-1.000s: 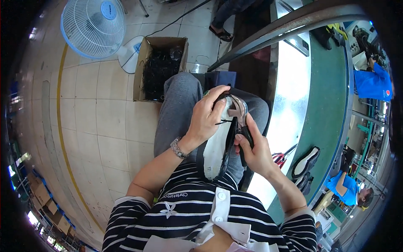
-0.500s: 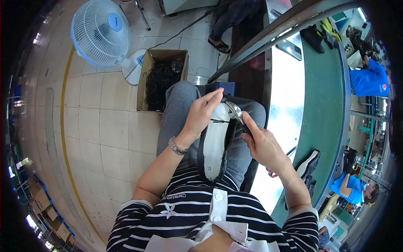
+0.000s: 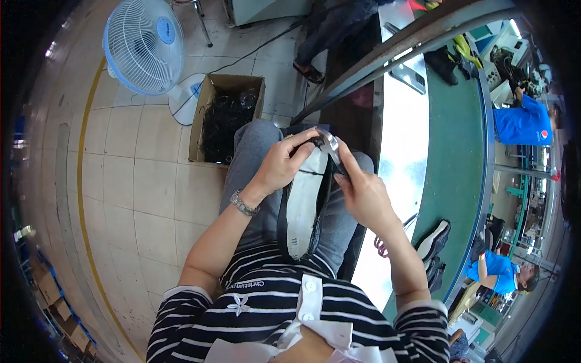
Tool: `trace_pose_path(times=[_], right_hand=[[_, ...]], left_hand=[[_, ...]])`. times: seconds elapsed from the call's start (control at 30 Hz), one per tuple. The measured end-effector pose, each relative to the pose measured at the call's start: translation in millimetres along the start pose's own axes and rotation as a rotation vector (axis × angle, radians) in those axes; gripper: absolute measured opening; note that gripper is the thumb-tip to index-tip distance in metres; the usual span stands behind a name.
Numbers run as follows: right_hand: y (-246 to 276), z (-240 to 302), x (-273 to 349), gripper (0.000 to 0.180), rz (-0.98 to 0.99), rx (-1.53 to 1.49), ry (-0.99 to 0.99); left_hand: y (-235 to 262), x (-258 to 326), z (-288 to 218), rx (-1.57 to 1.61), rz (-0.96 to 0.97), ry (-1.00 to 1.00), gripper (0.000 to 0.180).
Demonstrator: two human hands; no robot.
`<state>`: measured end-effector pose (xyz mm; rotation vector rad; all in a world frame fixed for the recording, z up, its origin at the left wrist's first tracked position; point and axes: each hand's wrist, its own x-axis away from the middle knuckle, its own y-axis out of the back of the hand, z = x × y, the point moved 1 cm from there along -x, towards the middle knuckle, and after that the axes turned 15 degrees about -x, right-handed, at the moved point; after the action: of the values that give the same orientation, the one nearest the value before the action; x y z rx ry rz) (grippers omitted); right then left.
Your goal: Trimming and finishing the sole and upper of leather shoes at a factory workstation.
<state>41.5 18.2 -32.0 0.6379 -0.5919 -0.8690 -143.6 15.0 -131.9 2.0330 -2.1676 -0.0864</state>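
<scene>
Across my lap lies a shoe (image 3: 301,209), bottom up, with a long white underside and a black upper around its edge. A short black strand crosses the white near the far end. My left hand (image 3: 279,164) grips that far end, its thumb and fingers closed at the edge of the upper. My right hand (image 3: 370,199) is wrapped around the dark handle of metal pincers (image 3: 328,143). The pincers' head sits against the far end of the shoe, beside my left fingertips. Their jaws are partly hidden, so I cannot tell what is between them.
A cardboard box (image 3: 259,97) of black scraps and a standing fan (image 3: 145,48) are at the far left. To my right run a shiny metal ledge (image 3: 396,181) and a green bench (image 3: 451,145) with shoes (image 3: 434,239). A slanting metal bar (image 3: 363,72) crosses ahead. Other people work nearby.
The pincers' head has swung up and left over the shoe's far end, nearer my left fingers. My left fingers have curled in further over the edge. The whole view has shifted slightly.
</scene>
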Motion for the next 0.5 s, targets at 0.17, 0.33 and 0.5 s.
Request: trace_pose_path(times=[0.17, 0.33, 0.5], right_hand=[[8.3, 23.4, 5.6, 0.068, -0.330, -0.212, 0.168], [2.0, 2.3, -3.5, 0.065, -0.057, 0.072, 0.079], [3.0, 21.4, 2.1, 0.064, -0.369, -0.107, 0.346]], left_hand=[[-0.3, 3.8, 2.0, -0.067, -0.033, -0.085, 0.033], [5.3, 5.2, 3.0, -0.058, 0.120, 0.097, 0.040], [8.1, 3.0, -0.6, 0.005, 0.131, -0.012, 0.043]])
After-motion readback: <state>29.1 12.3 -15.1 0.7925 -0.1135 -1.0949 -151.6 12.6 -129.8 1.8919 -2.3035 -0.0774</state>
